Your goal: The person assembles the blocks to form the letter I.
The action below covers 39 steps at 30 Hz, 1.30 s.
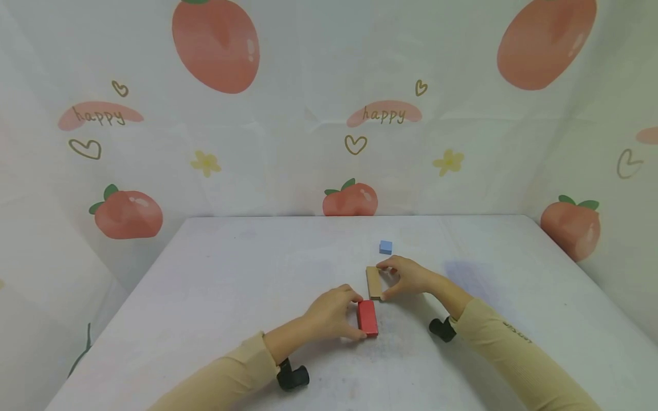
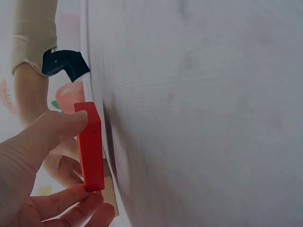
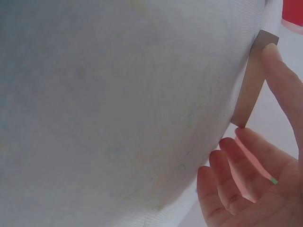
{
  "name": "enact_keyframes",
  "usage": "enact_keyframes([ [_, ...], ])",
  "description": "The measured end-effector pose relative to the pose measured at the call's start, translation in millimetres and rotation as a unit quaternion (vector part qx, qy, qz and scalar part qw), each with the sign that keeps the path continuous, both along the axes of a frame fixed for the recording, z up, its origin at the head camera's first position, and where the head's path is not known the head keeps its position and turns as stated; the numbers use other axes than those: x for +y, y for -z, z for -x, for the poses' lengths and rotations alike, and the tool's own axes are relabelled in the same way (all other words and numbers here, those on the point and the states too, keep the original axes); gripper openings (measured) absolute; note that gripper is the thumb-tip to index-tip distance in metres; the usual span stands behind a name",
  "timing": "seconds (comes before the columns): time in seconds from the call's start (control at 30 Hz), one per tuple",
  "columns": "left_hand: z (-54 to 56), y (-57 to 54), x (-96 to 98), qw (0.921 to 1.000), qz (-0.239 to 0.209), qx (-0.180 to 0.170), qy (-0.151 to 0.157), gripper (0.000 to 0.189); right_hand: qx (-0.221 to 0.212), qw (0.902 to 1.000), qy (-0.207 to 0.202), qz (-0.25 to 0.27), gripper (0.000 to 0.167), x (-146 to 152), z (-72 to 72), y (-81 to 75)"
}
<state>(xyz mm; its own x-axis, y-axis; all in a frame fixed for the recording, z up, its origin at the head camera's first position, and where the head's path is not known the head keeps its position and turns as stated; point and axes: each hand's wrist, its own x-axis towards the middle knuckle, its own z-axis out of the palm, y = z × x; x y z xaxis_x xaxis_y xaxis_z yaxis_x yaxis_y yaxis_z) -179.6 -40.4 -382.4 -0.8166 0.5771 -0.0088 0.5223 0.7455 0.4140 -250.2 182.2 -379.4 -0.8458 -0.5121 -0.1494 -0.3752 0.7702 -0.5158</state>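
My left hand (image 1: 331,314) pinches a red rectangular block (image 1: 367,318) by its two ends, thumb at the near end and a finger at the far end. In the left wrist view the red block (image 2: 91,146) shows between thumb and fingertips. Just beyond it, my right hand (image 1: 408,277) holds a flat tan wooden block (image 1: 374,283) the same way. The right wrist view has the thumb on one end of the wooden block (image 3: 254,80) and the index fingertip at the other. The two blocks are close together, nearly end to end.
A small blue block (image 1: 385,248) lies on the white table (image 1: 267,257) beyond the right hand. Behind the table hangs a white curtain (image 1: 288,85) printed with fruit. Black wrist devices (image 1: 293,377) sit at both cuffs.
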Motion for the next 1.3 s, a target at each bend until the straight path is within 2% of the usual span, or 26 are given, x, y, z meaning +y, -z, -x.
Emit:
enact_keyframes([
  [0.17,0.0,0.6,6.5,0.9999,0.003,-0.011,0.001,0.056,0.002,1.0,-0.002,0.003,0.069,0,0.6,0.2],
  [0.53,0.4,-0.6,16.0,0.9998,0.011,-0.006,0.016,0.058,0.013,0.9998,-0.015,0.006,0.068,0,0.6,-0.8],
  [1.03,1.2,0.1,23.9,0.9996,0.016,-0.014,0.018,0.057,-0.007,0.9999,0.008,0.001,0.069,-1,-0.1,-0.3],
  [1.3,1.3,0.7,24.3,0.9998,0.012,-0.001,0.019,0.056,0.002,1.0,-0.002,-0.002,0.069,-2,-1.7,-1.5],
])
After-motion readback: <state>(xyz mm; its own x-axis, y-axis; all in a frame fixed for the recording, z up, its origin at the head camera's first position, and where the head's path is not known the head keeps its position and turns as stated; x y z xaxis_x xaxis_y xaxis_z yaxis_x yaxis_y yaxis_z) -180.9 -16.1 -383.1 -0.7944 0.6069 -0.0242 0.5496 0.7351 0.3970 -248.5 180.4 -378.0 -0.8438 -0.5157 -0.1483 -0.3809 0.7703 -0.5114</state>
